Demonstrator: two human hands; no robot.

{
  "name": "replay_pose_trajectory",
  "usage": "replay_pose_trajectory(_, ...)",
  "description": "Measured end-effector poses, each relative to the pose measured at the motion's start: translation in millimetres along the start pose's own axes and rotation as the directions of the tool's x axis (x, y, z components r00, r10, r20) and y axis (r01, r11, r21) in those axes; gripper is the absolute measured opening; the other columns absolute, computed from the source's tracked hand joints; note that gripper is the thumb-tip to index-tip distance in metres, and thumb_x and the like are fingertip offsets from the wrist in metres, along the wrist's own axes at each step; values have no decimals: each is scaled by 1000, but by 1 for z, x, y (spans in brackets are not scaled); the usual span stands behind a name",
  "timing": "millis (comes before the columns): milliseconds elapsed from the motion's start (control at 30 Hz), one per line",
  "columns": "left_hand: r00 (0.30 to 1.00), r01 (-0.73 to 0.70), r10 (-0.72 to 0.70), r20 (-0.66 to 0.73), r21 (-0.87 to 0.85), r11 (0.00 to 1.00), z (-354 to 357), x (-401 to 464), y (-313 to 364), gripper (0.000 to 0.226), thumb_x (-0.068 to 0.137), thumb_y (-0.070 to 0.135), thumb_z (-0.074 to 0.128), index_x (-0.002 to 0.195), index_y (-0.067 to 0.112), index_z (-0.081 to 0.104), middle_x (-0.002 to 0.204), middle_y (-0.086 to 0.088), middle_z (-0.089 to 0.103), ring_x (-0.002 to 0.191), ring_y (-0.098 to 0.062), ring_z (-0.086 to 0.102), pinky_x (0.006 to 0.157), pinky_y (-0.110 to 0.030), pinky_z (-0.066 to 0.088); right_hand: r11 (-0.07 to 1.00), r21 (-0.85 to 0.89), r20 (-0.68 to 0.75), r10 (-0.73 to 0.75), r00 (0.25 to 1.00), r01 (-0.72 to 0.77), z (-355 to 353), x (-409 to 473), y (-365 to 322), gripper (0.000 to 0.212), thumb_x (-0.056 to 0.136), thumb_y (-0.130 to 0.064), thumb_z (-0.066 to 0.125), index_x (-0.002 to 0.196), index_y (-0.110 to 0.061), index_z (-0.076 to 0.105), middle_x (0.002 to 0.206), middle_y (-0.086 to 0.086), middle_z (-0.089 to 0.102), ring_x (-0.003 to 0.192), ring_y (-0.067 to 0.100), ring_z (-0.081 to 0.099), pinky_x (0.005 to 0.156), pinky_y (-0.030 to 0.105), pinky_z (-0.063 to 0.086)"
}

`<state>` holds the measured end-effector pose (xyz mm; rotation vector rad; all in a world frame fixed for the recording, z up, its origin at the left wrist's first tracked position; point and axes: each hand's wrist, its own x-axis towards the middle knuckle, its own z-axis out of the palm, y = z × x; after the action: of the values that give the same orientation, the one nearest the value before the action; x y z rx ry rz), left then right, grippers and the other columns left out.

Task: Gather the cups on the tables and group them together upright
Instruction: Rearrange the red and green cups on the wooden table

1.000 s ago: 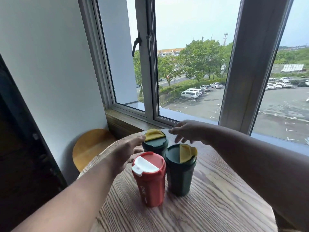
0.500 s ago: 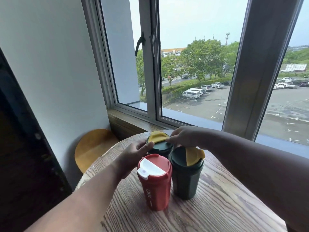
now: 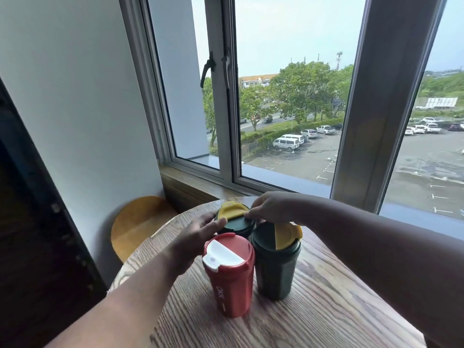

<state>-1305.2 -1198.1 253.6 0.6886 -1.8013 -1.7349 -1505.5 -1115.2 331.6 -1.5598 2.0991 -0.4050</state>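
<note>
Three lidded cups stand upright, touching, near the far left edge of the round wooden table (image 3: 326, 310): red cup (image 3: 229, 275) nearest, front green cup (image 3: 276, 262) beside it, rear green cup (image 3: 236, 222) behind; the left hand (image 3: 198, 234) curls round the rear cup's side; the right hand (image 3: 271, 209) pinches its lid rim with bent fingertips; bare tabletop lies open toward the near and right edges; a wooden stool (image 3: 140, 222) sits beyond the left edge
</note>
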Motion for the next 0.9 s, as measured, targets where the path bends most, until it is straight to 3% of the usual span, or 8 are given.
replay_pose_trajectory(100, 1000, 18, -18, -12, -8, 1000, 0, 2, -1, 52, 84, 39, 68, 129, 17, 62, 116, -15, 73, 111, -35, 68, 102, -54, 48, 1000, 0, -11, -1, 1000, 1, 0, 0, -2, 29, 92, -44, 60, 98, -19, 74, 96, 2, 70, 81, 14, 57, 75, 30, 49)
replay_pose_trajectory(200, 999, 26, -27, -35, -16, 1000, 2, 3, 2, 51, 83, 37, 69, 130, 19, 61, 115, -15, 73, 110, -35, 69, 103, -55, 49, 999, -47, -29, -24, 999, 23, -2, -2, -5, 27, 93, -37, 59, 78, -17, 68, 72, -2, 58, 67, 11, 50, 60, 27, 41)
replay_pose_trajectory(267, 999, 29, -30, -32, -24, 999, 4, 4, 3, 52, 83, 36, 70, 130, 18, 60, 116, -16, 73, 111, -37, 68, 103, -55, 48, 998, -57, -47, -19, 999, 16, -2, -3, -6, 27, 93, -36, 58, 76, -17, 67, 68, -3, 56, 64, 11, 48, 55, 25, 38)
replay_pose_trajectory(367, 999, 38, -38, -18, -40, 999, 6, 5, 5, 52, 84, 34, 70, 132, 17, 59, 116, -16, 73, 112, -38, 68, 100, -51, 50, 998, -62, -63, -7, 998, 3, -2, -5, -6, 28, 93, -36, 59, 91, -12, 73, 77, 0, 61, 73, 15, 52, 61, 27, 41)
replay_pose_trajectory(500, 998, 59, -59, -3, -73, 996, 6, 5, 6, 37, 95, 23, 66, 130, 15, 59, 116, -17, 73, 107, -33, 70, 87, -37, 57, 997, -71, -65, -3, 998, -2, -2, -8, -7, 28, 93, -37, 58, 93, -13, 73, 86, 3, 64, 79, 17, 54, 63, 28, 42)
replay_pose_trajectory(667, 998, 56, -56, 9, -76, 996, 7, 7, 7, 51, 84, 31, 69, 132, 16, 60, 116, -18, 72, 103, -31, 71, 80, -32, 58, 997, -82, -73, 5, 997, -11, -3, -9, -8, 30, 92, -37, 58, 94, -10, 73, 85, 4, 64, 79, 17, 55, 65, 28, 43)
replay_pose_trajectory(767, 999, 47, -46, 14, -59, 997, 7, 7, 7, 49, 84, 32, 67, 130, 17, 62, 116, -16, 73, 102, -29, 70, 82, -32, 57, 996, -89, -73, 10, 997, -16, -3, -8, -7, 27, 92, -37, 58, 86, -14, 71, 86, 3, 64, 81, 19, 56, 67, 29, 44)
replay_pose_trajectory(900, 999, 33, -32, 25, -27, 999, 8, 8, 7, 46, 84, 33, 65, 129, 19, 63, 117, -14, 73, 106, -29, 69, 84, -30, 57, 994, -107, -79, 23, 997, -31, -3, -10, -7, 30, 91, -39, 57, 91, -13, 72, 91, 4, 66, 85, 20, 59, 71, 31, 45)
